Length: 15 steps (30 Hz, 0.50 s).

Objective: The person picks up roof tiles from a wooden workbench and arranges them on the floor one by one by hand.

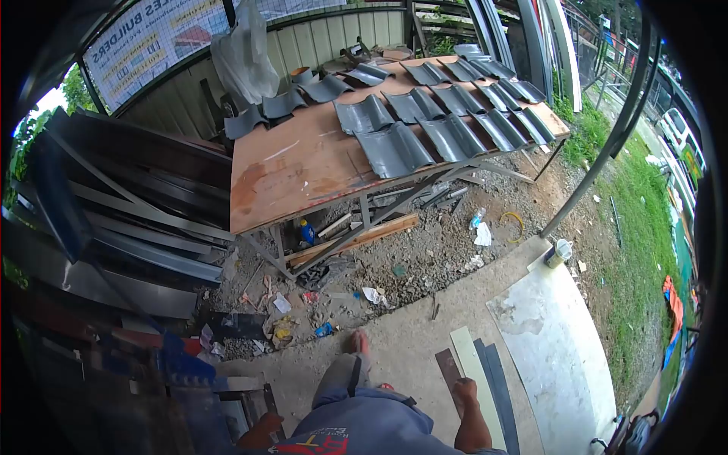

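Observation:
Low in the view, right of the body, my right hand (464, 389) is closed at the upper part of a brown strip (449, 370); whether it grips the strip is too small to tell. A pale green strip (474, 379) and dark grey strips (500, 387) lie beside it on the concrete. My left hand (267, 425) is at the lower left, near a dark narrow bar (273, 402) and the blue machine (186, 371); its fingers are too dark to make out. Farther ahead, curved grey roof pieces (390, 149) rest in rows on the wooden table (265, 174).
Long metal profiles (144, 220) are stacked at the left. A pale sheet (557, 341) lies on the concrete at the right, with a can (560, 252) at its top corner. Litter and gravel (425, 265) lie below the table. A slanting pole (584, 193) stands at the right.

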Tool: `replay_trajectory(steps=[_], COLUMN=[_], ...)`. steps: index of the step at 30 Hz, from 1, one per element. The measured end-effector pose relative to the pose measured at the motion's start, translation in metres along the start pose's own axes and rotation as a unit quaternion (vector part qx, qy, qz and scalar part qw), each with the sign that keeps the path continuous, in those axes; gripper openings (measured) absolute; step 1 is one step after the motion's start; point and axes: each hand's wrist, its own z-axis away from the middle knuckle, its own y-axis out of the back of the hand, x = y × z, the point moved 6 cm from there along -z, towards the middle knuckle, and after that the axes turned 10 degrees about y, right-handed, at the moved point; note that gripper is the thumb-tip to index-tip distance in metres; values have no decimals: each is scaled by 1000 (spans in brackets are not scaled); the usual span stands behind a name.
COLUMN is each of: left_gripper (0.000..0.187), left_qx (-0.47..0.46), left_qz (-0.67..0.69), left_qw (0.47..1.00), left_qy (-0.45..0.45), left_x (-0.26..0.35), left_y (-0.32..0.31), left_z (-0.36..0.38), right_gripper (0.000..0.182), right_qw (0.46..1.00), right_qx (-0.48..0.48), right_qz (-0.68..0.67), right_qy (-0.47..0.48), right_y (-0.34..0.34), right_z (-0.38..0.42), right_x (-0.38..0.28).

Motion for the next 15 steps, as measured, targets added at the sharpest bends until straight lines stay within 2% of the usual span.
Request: replay_trajectory(steps=[1,3,5,7,8,10,11,12,13,14,15], left_gripper=[45,39,35,33,38,46,44,40,35,34,41], left_qx=[-22,-79,-132,29,35,165,192,221,219,180,129], left_qz=[58,228,423,400,348,124,109,125,96,176,221], left_qw=[998,971,893,916,936,970,949,909,898,888,878], left_qy=[10,-8,-76,17,-33,-130,-226,-330,-369,-384,-404], left_x=[12,53,123,202,248,369,504,566,623,672,722], left_y=[7,23,50,84,106,163,225,254,278,299,315], left_z=[-10,-39,-72,-112,-140,-154,-122,-110,-115,-98,-81], right_gripper=[23,27,30,35,37,41,43,47,50,52,54], right_qw=[1000,991,985,950,941,923,914,902,886,877,867], right_qx=[-3,-8,-23,-54,-67,-80,-81,-90,-96,-105,-113], right_qz=[2,-126,-155,-269,-300,-362,-390,-420,-453,-469,-486], right_qy=[-3,-52,-70,-148,-140,-103,-73,-34,1,-1,1], right_y=[-7,-32,-49,-56,-52,-49,-41,-37,-35,-33,-29], right_z=[-27,-94,-131,-161,-177,-209,-256,-284,-307,-332,-362], right_x=[-3,9,-16,-83,-122,-208,-264,-293,-318,-345,-373])
